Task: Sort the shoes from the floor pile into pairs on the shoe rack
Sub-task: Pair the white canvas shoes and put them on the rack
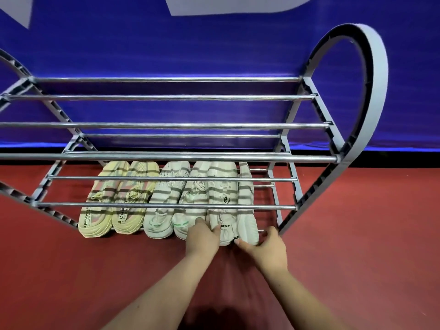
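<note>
a: where are the shoes sitting?
b: six are lying side by side on the lowest tier of the rack. their long axes are running front to back, with toes pointing at the blue wall and heels facing the person. the yellow pair is sitting at the left and the green pair in the middle.
a: and the hands?
b: the left hand is pinching the heel of the white shoe. the right hand is curling thumb and fingers round the heel of the tipped shoe. that one is leaning on its side against the white shoe, with its sole showing.
a: what's underneath?
b: a red floor.
</note>
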The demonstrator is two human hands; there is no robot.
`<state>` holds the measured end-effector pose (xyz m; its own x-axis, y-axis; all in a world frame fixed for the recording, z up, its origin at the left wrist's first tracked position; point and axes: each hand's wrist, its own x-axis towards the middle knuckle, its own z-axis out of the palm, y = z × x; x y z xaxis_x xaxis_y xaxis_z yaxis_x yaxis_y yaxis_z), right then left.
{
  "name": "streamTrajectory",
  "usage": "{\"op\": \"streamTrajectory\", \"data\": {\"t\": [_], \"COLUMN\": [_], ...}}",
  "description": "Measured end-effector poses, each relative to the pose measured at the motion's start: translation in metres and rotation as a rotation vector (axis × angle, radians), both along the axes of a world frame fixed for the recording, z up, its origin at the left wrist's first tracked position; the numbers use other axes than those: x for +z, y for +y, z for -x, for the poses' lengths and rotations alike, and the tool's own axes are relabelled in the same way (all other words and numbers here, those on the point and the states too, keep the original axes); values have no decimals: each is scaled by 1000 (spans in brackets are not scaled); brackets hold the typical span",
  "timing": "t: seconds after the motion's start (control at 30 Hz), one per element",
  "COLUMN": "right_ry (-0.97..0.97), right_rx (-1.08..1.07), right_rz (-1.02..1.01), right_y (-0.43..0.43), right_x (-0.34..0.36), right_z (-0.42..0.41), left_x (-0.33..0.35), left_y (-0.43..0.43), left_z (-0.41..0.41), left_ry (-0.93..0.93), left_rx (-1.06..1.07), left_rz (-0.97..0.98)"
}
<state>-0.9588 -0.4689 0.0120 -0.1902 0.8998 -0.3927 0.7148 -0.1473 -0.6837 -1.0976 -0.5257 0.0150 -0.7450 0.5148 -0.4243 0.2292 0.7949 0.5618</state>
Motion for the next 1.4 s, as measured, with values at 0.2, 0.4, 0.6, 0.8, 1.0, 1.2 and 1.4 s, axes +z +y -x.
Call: {"op": "streamTrajectory", "data": {"t": [0.2, 0.4, 0.6, 0.8, 1.0, 1.2, 1.4], "right_ry": [399, 886, 845, 711, 676, 529, 449], "right_rx": [-364, -507, -607, -742, -648, -503, -385], "right_rz": [141, 551, 699, 527, 453, 445, 490], "right_y": [-10, -1, 16, 15, 11, 9, -4], "right_x": [-8, -1, -1, -16, -18, -21, -14], "right_z": [-13, -26, -18, -20, -13, -27, -29], "left_x": [-10, -25, -17, -20, -25, -23, -28], "left_y": [3, 3, 5, 3, 1, -2, -2], "left_z": [-3, -3, 1, 0, -2, 0, -7], "left_ry": [-90, -225, -450, -357, -381, -367, -343], "left_rx": [117, 261, 306, 175, 135, 127, 147], "left_rz": [-9, -217, -315, -239, -245, -198, -189]}}
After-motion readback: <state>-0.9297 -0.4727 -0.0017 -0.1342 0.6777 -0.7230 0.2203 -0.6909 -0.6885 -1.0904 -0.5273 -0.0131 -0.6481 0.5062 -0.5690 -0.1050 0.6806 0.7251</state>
